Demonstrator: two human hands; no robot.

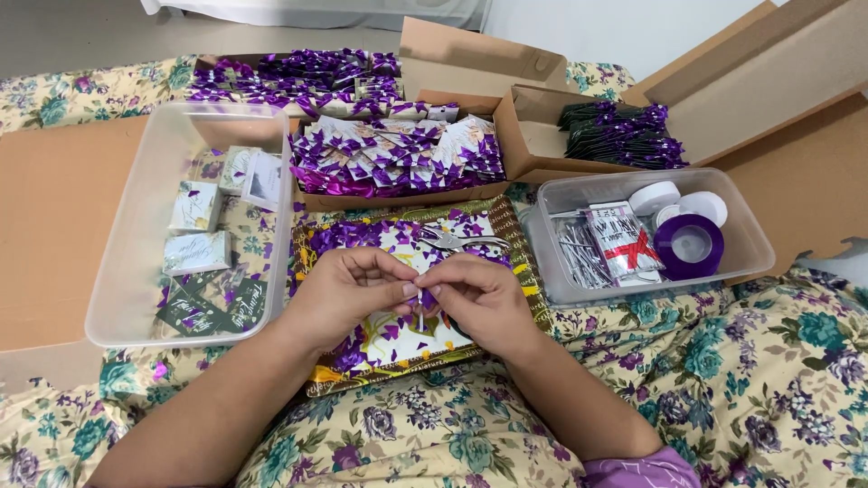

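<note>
Fingers (409, 289) hiding purple bow (427, 298) — indistinct

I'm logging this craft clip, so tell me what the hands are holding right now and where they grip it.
Both hands, left hand and right hand, pinch a small purple ribbon piece between fingertips, with a thin pale strand hanging below. Exactly which part is gripped cannot be told.

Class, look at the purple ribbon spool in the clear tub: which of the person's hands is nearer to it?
Right. The right hand sits over the tray, just left of the tub holding the purple ribbon spool. The left hand lies farther left, beyond the right hand.
</note>
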